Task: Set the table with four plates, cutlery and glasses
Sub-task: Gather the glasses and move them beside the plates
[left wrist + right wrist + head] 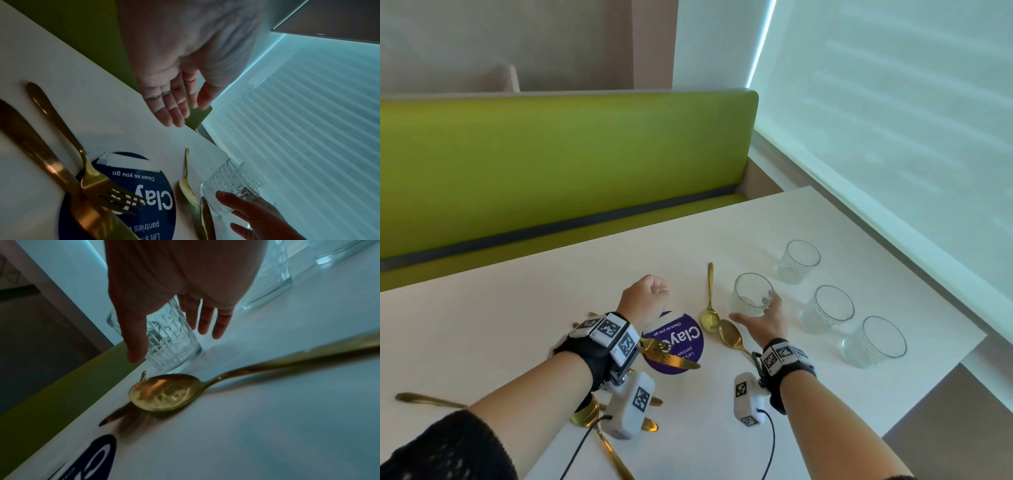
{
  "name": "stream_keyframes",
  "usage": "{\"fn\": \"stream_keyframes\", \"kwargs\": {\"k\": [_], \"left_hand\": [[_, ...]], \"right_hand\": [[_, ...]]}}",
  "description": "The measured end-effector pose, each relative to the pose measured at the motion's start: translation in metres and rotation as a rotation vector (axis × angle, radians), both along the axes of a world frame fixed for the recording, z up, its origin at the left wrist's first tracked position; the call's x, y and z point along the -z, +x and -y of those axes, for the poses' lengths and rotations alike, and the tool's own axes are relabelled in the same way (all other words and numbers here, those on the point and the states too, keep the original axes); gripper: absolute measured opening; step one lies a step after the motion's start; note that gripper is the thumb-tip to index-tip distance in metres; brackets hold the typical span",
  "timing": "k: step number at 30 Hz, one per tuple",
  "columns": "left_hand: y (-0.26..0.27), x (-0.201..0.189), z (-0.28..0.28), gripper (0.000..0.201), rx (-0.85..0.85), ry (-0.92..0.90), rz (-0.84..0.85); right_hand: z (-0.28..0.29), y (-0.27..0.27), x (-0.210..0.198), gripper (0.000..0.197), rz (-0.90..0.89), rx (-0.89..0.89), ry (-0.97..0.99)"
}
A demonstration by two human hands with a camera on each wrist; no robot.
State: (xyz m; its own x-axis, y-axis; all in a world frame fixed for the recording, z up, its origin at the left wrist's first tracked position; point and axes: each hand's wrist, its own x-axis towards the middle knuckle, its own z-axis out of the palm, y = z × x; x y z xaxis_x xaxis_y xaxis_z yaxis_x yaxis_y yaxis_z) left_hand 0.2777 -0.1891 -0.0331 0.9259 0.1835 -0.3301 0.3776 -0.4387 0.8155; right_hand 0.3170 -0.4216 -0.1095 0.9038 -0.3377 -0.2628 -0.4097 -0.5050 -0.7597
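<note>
Several clear patterned glasses stand on the white table (517, 318) at the right. My right hand (753, 308) is spread around the nearest glass (751, 289), thumb on its left and straight fingers (205, 321) on its right, not closed on it. This glass (180, 353) shows between thumb and fingers in the right wrist view. My left hand (650, 291) hovers over the table holding nothing, its fingers (174, 110) relaxed. Two gold spoons (710, 301) (732, 337) lie by the glass. A gold fork (90, 177) and knife (41, 155) lie under my left wrist. I see no plates.
A round purple sticker (681, 339) marks the table between my hands. The other glasses (799, 260) (828, 308) (875, 341) stand near the right edge. More gold cutlery (428, 399) lies at the near left. A green bench (551, 164) runs along the far side.
</note>
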Motion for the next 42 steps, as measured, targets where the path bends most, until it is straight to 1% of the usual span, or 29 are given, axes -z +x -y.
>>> {"fn": "stream_keyframes", "kwargs": {"k": [3, 7, 10, 13, 16, 18, 20, 24, 26, 28, 30, 31, 34, 36, 38, 42], "left_hand": [[0.003, 0.000, 0.005, 0.030, 0.014, 0.026, -0.003], [0.004, 0.002, 0.009, 0.032, 0.049, 0.056, -0.010], [0.005, 0.004, 0.014, 0.038, 0.110, 0.077, -0.021], [0.006, 0.007, 0.023, 0.055, 0.222, 0.101, -0.028], [0.006, 0.010, 0.036, 0.081, 0.316, 0.010, -0.032], [0.007, 0.010, 0.047, 0.093, 0.348, -0.043, -0.031], [0.007, 0.010, 0.056, 0.092, 0.338, -0.080, -0.011], [0.007, 0.010, 0.069, 0.080, 0.290, -0.106, 0.025], [0.008, 0.012, 0.075, 0.080, 0.288, -0.094, 0.025], [0.009, 0.014, 0.082, 0.082, 0.275, -0.057, 0.022], [0.011, 0.017, 0.085, 0.083, 0.243, -0.044, 0.009], [0.013, 0.018, 0.086, 0.083, 0.225, -0.049, 0.000], [0.016, 0.019, 0.085, 0.079, 0.208, -0.048, -0.016], [0.017, 0.018, 0.085, 0.076, 0.209, -0.031, -0.009], [0.018, 0.017, 0.085, 0.075, 0.193, -0.023, 0.000], [0.018, 0.015, 0.086, 0.076, 0.165, -0.020, 0.003]], "right_hand": [[-0.004, 0.004, 0.002, 0.099, 0.051, 0.015, 0.011], [-0.007, 0.007, 0.000, 0.080, 0.086, 0.034, 0.019], [-0.010, 0.008, -0.006, 0.074, 0.099, -0.006, 0.008], [-0.012, 0.008, -0.016, 0.074, 0.116, -0.117, 0.055], [-0.015, 0.003, -0.030, 0.074, 0.073, -0.254, 0.207], [-0.017, -0.002, -0.039, 0.077, 0.058, -0.305, 0.320], [-0.018, -0.006, -0.047, 0.078, 0.050, -0.350, 0.386], [-0.010, -0.013, -0.053, 0.074, 0.006, -0.376, 0.490], [0.000, -0.015, -0.054, 0.076, -0.029, -0.376, 0.500], [0.014, -0.016, -0.055, 0.080, -0.067, -0.377, 0.456], [0.032, -0.019, -0.054, 0.088, -0.114, -0.323, 0.369], [0.044, -0.021, -0.053, 0.087, -0.147, -0.265, 0.316], [0.079, -0.028, -0.036, 0.068, -0.234, -0.005, 0.133], [0.097, -0.030, -0.022, 0.071, -0.261, 0.159, 0.030], [0.104, -0.030, -0.016, 0.080, -0.252, 0.286, 0.020], [0.103, -0.019, -0.014, 0.091, -0.190, 0.377, 0.045]]}}
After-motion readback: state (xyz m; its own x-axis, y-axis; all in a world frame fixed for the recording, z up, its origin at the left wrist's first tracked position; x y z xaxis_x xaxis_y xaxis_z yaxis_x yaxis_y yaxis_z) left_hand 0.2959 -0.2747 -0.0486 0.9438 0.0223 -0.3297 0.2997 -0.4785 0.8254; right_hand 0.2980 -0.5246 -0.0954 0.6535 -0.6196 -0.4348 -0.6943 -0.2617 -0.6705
